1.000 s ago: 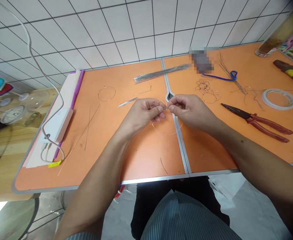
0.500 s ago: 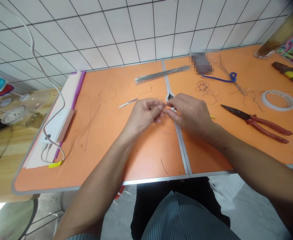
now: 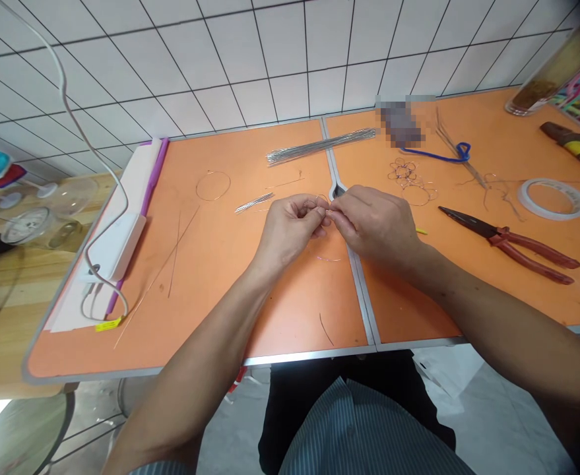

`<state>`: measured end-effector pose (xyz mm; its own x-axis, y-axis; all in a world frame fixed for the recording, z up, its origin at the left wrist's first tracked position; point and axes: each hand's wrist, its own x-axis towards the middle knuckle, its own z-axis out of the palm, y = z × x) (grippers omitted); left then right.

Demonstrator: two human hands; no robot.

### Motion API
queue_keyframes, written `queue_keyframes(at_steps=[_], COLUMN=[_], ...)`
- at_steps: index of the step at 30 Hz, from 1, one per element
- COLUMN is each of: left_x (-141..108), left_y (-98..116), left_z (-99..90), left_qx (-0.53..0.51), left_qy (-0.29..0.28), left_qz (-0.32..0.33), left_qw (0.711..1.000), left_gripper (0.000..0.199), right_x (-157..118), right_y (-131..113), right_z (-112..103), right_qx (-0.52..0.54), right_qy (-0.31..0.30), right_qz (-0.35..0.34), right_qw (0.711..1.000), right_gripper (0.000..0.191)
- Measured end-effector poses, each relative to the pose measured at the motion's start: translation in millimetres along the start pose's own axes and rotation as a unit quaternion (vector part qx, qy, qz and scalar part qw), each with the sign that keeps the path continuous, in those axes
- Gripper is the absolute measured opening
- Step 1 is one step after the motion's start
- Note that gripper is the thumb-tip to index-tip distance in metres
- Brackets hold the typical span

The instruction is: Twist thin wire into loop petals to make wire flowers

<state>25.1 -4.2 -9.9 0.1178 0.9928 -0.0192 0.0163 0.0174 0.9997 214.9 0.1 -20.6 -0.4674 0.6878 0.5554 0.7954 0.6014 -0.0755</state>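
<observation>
My left hand (image 3: 297,223) and my right hand (image 3: 371,221) meet over the orange table, fingertips pinched together on a thin wire (image 3: 328,258). Part of that wire curves out below the fingers; the rest is hidden in the grip. Just behind the fingers lies a metal tool with a rounded grey end (image 3: 338,189), partly covered by my right hand. Left of my left hand is a small bundle of short wires (image 3: 254,203). To the right of my right hand, wire loops bent into a flower shape (image 3: 402,170) rest on the table.
Red-handled pliers (image 3: 510,241) and a white tape roll (image 3: 524,198) lie at right. A long wire bundle (image 3: 319,146) is near the tiled wall. A wire ring (image 3: 213,185) and loose straight wires (image 3: 163,264) lie left, beside a white power strip (image 3: 121,251) with a cable.
My fingertips have drawn closer together on the wire. The wire's loose curve below them has shifted slightly right and up.
</observation>
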Motion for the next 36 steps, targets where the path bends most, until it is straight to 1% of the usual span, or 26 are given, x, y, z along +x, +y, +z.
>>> queue_keyframes(at_steps=[6, 9, 12, 15, 18, 20, 21, 22, 26, 28, 34, 36], left_x=[0, 0, -1, -2, -2, -2, -2, -3, -2, -2, 0, -1], left_y=[-4, -5, -4, -4, -4, -4, -4, -3, 0, 0, -1, 0], left_z=[2.3, 3.5, 5.6, 7.7, 8.7, 8.9, 8.9, 8.8, 8.5, 8.1, 6.6, 6.5], left_qx=[-0.008, -0.018, -0.022, -0.025, -0.021, -0.014, -0.01, -0.007, 0.003, 0.006, 0.001, -0.006], left_qy=[0.011, 0.012, 0.012, 0.014, 0.015, 0.015, 0.015, 0.014, 0.012, 0.018, 0.031, 0.032], left_qz=[0.003, 0.009, 0.019, 0.035, 0.049, 0.054, 0.053, 0.05, 0.032, 0.02, -0.001, -0.011], left_qw=[1.0, 1.0, 1.0, 0.999, 0.998, 0.998, 0.998, 0.999, 0.999, 1.0, 1.0, 0.999], left_gripper=[0.007, 0.005, 0.006, 0.007, 0.008, 0.008, 0.009, 0.008, 0.003, 0.003, 0.004, 0.005], right_x=[-1, -1, 2, 7, 11, 13, 14, 14, 14, 13, 13, 12], right_y=[3, 4, 4, 4, 5, 6, 6, 7, 6, 7, 9, 10], right_z=[3, 2, -1, -5, -9, -10, -10, -10, -8, -7, -7, -8], right_qx=[0.048, 0.104, 0.186, 0.285, 0.394, 0.452, 0.467, 0.472, 0.45, 0.447, 0.426, 0.412], right_qy=[0.011, 0.013, 0.009, -0.012, -0.052, -0.075, -0.081, -0.081, -0.063, -0.063, -0.099, -0.102], right_qz=[0.012, 0.039, 0.07, 0.136, 0.215, 0.246, 0.253, 0.256, 0.245, 0.241, 0.229, 0.224], right_qw=[0.999, 0.994, 0.98, 0.949, 0.892, 0.854, 0.843, 0.84, 0.856, 0.859, 0.87, 0.877], right_gripper=[0.028, 0.023, 0.018, 0.016, 0.017, 0.018, 0.018, 0.018, 0.017, 0.019, 0.022, 0.023])
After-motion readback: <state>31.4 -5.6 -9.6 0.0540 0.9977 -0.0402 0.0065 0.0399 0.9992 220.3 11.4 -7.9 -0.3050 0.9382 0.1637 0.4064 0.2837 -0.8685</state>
